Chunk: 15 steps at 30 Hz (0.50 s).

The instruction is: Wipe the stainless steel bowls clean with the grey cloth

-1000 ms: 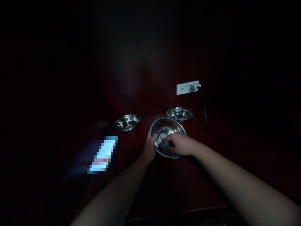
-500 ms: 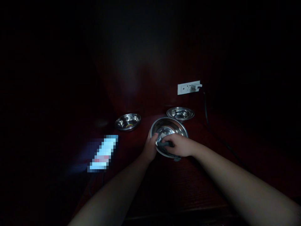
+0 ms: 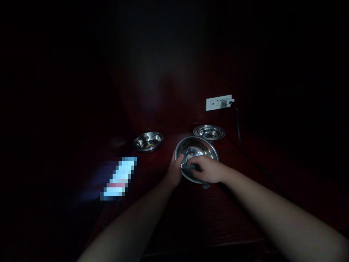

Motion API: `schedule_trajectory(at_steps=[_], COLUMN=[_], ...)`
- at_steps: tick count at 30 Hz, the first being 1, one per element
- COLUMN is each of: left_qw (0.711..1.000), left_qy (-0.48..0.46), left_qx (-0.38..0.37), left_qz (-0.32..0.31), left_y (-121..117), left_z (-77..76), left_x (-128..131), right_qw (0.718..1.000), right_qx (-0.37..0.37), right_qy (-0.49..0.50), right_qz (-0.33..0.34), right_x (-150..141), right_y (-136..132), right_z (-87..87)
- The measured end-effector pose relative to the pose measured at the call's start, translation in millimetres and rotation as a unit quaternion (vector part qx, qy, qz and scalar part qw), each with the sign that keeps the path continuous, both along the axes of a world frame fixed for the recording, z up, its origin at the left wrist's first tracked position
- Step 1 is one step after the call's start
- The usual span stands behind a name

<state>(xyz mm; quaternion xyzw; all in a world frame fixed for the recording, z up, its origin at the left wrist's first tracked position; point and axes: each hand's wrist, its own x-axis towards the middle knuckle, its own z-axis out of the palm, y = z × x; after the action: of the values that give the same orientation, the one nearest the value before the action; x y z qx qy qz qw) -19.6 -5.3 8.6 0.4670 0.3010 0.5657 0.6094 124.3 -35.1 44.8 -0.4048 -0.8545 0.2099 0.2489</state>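
Observation:
A steel bowl point(image 3: 197, 146) stands tilted toward me on a dark red wooden table point(image 3: 212, 214). My left hand point(image 3: 174, 173) grips its left rim, thumb over the edge. My right hand point(image 3: 205, 168) is closed on a dark cloth point(image 3: 189, 168) and presses it against the inside of the bowl near its front rim. A corner of the cloth hangs below the bowl. The scene is very dim.
Two more steel bowls sit behind: one at the left point(image 3: 148, 141), one at the right point(image 3: 209, 131). A lit phone screen point(image 3: 118, 178) lies at the left. A white wall socket point(image 3: 219, 102) holds a plug with a black cable point(image 3: 241, 140) running down right.
My right hand with the cloth has slid a little leftward inside the bowl. The left hand keeps its grip on the rim and the bowl stays in place.

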Motion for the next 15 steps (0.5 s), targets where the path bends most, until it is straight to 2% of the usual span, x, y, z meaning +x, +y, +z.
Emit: schedule_trajectory(at_steps=[11,15], left_qw=[0.998,0.997], left_qy=[0.038,0.052], left_qx=[0.001,0.007], left_qz=[0.046,0.053], left_y=[-13.3,-11.7], left_z=[22.9,22.1], left_x=[-1.7,-3.7], right_qw=[0.997,0.994], right_qx=[0.061,0.089], right_qy=[0.05,0.061], right_qz=[0.022,0.016], right_x=[-6.6,-9.0], right_y=[-3.9,-2.6], right_z=[1.6,0.3])
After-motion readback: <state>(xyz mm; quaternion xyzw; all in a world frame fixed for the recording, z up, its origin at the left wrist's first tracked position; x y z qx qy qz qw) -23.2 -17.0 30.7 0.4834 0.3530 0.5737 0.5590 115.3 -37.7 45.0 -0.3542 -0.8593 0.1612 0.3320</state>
